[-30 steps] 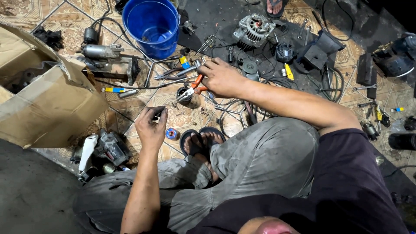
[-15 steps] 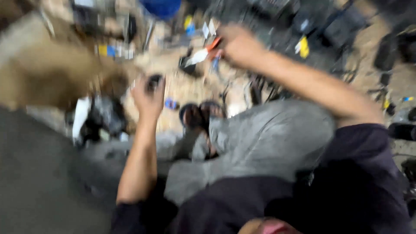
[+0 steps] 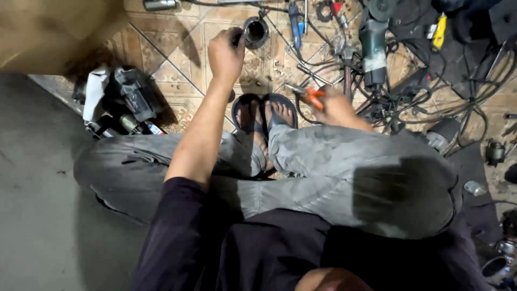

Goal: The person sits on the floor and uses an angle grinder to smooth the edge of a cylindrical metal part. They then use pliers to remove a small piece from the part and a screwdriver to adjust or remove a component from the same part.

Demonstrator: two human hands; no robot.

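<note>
The left hand (image 3: 226,54) is curled tight around the edge of a small round metal ring part (image 3: 255,32). The part is dark and dull, shaped like a short tube, and its open hole faces up toward the camera, so you can see down into its dark middle. It sits just above the tiled floor (image 3: 172,48), ahead of the person's feet in dark sandals (image 3: 264,116).

The right hand (image 3: 336,105) is closed around pliers with orange handles (image 3: 307,94). The pliers lie almost flat, with the long way running left to right and the metal tip pointing left, toward the sandals.

To the right there is a thick tangle of black wires (image 3: 409,102) and a grey power tool (image 3: 373,48), very near the right hand. To the left a dark machine part (image 3: 129,97) lies on the floor. Between it and the left hand there are bare tiles
</note>
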